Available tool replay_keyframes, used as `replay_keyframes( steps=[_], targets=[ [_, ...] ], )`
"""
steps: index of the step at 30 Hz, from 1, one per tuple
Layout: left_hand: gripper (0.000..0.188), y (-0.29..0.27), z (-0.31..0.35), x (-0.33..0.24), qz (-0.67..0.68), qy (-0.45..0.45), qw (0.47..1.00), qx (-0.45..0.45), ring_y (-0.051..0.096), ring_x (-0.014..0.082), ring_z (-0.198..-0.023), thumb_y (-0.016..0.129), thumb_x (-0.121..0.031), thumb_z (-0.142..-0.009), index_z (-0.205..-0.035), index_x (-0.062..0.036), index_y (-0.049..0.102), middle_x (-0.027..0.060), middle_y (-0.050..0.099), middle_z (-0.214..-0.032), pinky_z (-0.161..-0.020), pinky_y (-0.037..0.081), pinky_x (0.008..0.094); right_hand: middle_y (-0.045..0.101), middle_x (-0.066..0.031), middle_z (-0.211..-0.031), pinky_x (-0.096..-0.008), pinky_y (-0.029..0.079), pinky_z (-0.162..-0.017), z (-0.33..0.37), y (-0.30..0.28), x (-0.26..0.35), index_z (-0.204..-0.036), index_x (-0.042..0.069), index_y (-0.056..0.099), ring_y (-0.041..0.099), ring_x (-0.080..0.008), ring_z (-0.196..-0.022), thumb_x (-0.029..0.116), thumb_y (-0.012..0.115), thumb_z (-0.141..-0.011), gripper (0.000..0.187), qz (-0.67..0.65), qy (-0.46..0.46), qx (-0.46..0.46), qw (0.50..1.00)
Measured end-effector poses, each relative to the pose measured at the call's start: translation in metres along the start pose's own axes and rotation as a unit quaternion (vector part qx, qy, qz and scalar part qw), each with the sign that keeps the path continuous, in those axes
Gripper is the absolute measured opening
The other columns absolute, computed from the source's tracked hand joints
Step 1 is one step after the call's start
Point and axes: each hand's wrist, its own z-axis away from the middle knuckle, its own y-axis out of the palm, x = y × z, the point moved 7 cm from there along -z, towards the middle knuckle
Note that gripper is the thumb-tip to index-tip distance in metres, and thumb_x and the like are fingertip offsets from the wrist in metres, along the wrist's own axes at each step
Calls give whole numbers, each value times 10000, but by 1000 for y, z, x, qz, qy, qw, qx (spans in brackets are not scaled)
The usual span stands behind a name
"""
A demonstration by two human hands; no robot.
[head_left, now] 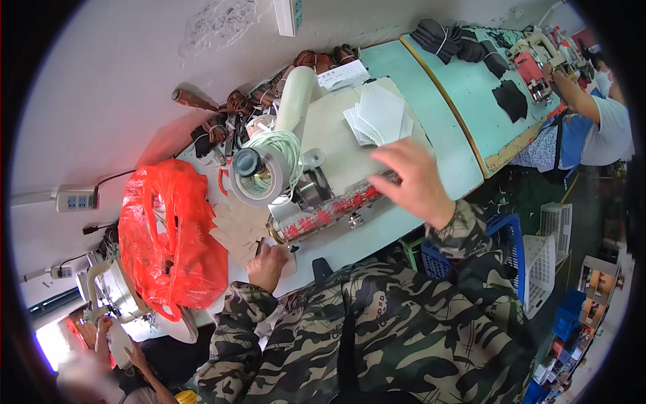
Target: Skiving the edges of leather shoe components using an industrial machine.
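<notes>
My left hand [267, 266] is closed at the front left end of a machine [330, 214] with a worn red-and-white front. A pale flat piece [289, 264] shows beside its fingers; what they pinch, if anything, is hidden. My right hand [418, 183] hangs over the machine's right end, fingers apart and holding nothing. Just beyond it, a small stack of white flat pieces [380, 114] lies on a beige board [330, 138]. Pale green cord [286, 149] is coiled around the machine's upright by a grey ring. Tan flat pieces [241, 229] lie left of the machine.
A full red plastic bag [171, 236] stands at the left. Brown bundles [315, 61] line the wall by a wooden-handled tool [192, 99]. Dark bundles [437, 42] lie on the far right table. Co-workers sit at both sides. A blue basket [508, 252] is to my right.
</notes>
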Motion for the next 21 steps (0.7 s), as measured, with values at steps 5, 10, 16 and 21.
replay_keyframes(
  steps=[5,10,16,21],
  targets=[
    [302,-13,-1,-4,56,60,993,-88,666,284,-732,784,-303,-755,-920,-102,629,80,632,-866,-614,509,421,672,-105,-951,-408,509,-706,35,71,26,-1035,36,661,649,-280,-798,251,737,-820,314,-196,99,184,958],
    [224,7,9,28,231,-65,970,34,653,321,-690,764,-236,-748,-748,-69,615,104,627,-677,-635,493,429,689,-119,-865,-401,520,-717,65,124,49,-1046,27,674,675,-299,-788,258,720,-839,314,-307,103,311,894],
    [342,-10,8,4,48,-50,997,-45,653,320,-799,775,-343,-769,-949,-87,637,88,631,-887,-666,507,432,717,-114,-860,-394,524,-716,83,138,38,-1020,27,671,686,-298,-769,255,725,-836,297,-291,106,310,899],
    [323,-13,19,-27,104,28,990,-95,620,307,-832,794,-255,-742,-968,-86,636,75,601,-892,-675,507,422,720,-117,-857,-391,527,-700,99,161,44,-1007,23,672,687,-310,-767,259,725,-833,298,-305,127,347,878]
  ],
)
